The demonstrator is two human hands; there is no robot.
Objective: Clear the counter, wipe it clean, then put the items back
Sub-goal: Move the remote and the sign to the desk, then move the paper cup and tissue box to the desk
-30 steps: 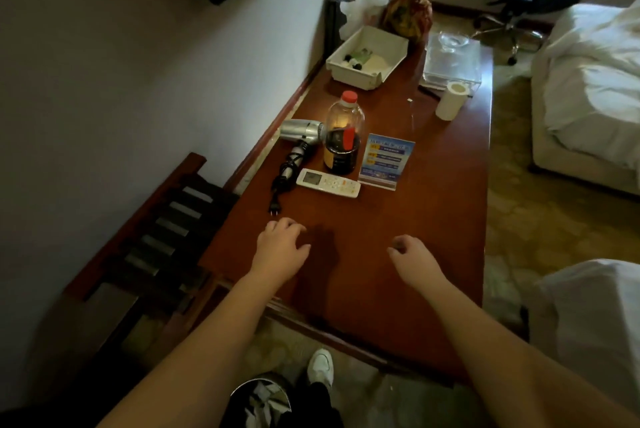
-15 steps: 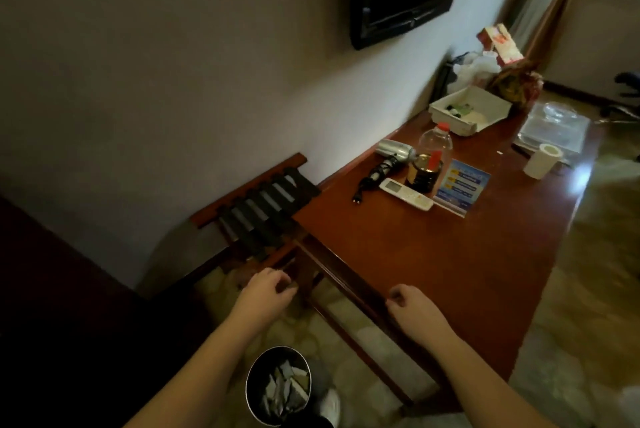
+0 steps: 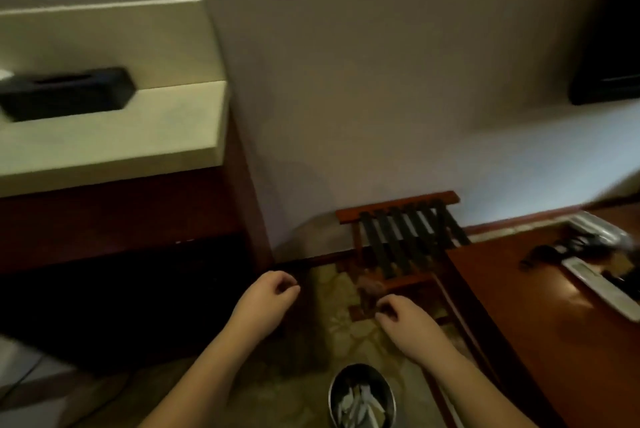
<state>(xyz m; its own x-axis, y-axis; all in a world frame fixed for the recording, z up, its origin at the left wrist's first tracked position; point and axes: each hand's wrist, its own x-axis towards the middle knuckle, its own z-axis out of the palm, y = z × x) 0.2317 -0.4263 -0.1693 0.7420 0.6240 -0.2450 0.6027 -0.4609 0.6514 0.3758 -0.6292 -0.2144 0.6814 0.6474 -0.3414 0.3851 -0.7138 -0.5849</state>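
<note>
Tabletop (image 3: 540, 330) of reddish wood at far right, carrying blurred remote control (image 3: 599, 285) and hair dryer (image 3: 595, 237). Luggage rack (image 3: 405, 240) against beige wall, just left of it. Bin (image 3: 362, 396) on patterned carpet below. Left hand (image 3: 266, 299) and right hand (image 3: 405, 320) over floor, fingers loosely curled, grasping nothing. Pale stone counter (image 3: 114, 136) upper left, bearing black tissue box (image 3: 65, 93).

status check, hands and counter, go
Left hand and right hand loosely curled, holding nothing, over the floor. Counter at right, items not yet cleared. Luggage rack and bin near.
</note>
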